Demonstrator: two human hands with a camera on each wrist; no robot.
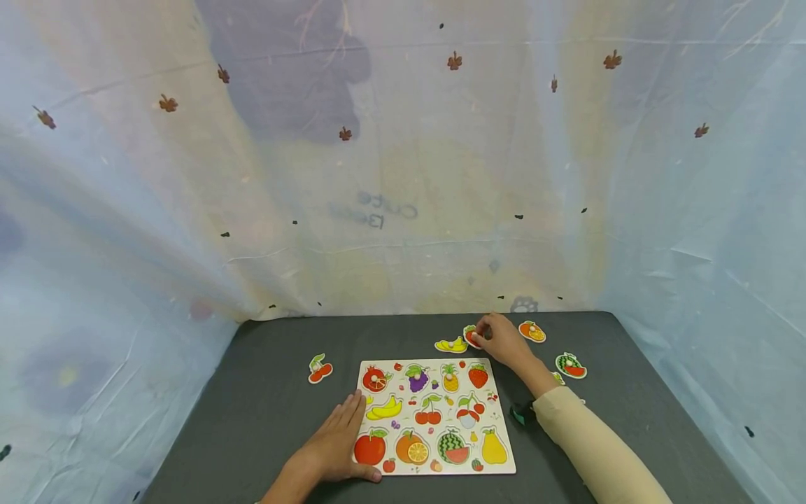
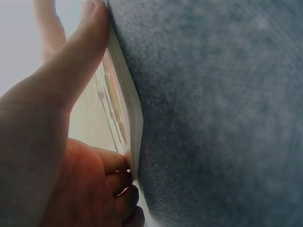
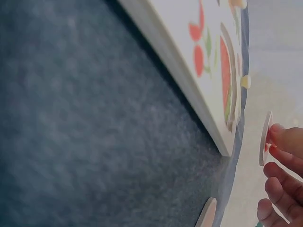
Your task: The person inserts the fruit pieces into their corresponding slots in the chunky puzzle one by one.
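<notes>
A white fruit puzzle board (image 1: 437,423) lies on the dark table, with pictures of fruit across its face. My left hand (image 1: 336,437) rests along the board's left side, fingers straight and thumb (image 2: 80,52) stretched along the near edge. Beyond the board's far right corner, my right hand (image 1: 504,341) pinches a strawberry piece (image 1: 469,334) between thumb and fingers. From the right wrist, this thin piece (image 3: 265,138) shows edge-on, raised above the table. Just left of it lies a banana piece (image 1: 450,345).
A cherry piece (image 1: 320,369) lies left of the board. To the right are an orange piece (image 1: 532,331), a watermelon piece (image 1: 571,365) and others partly hidden by the right sleeve (image 1: 598,441). A patterned curtain (image 1: 415,175) hangs behind the table.
</notes>
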